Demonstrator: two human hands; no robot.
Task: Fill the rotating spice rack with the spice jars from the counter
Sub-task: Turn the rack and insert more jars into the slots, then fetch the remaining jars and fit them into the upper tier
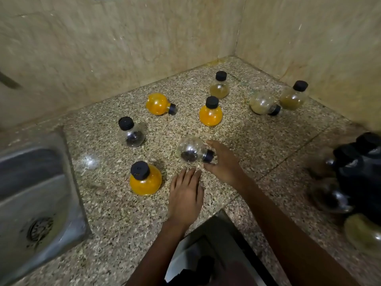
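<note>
Spice jars, eight in all, are scattered over the counter [257, 162] left of the spice rack [358, 174], which is blurred and seems partly filled. The tipped dark-spice jar [190, 149] is pinched at its cap by the right hand [223, 162]; the left hand [185, 195] lies flat, holding nothing.

You have eight round, black-capped jars loose on the counter [237, 129]: three orange ones, two upright [145, 179] [210, 112] and one tipped over [159, 104]; three pale greenish ones near the corner, two upright [219, 86] [293, 97] and one on its side [263, 103] between them. Two clear jars hold dark spice, one upright [132, 133] and one on its side [192, 150], its cap touching your right hand [223, 162]. The rack [358, 178], blurred at the right edge, carries several jars.
</note>
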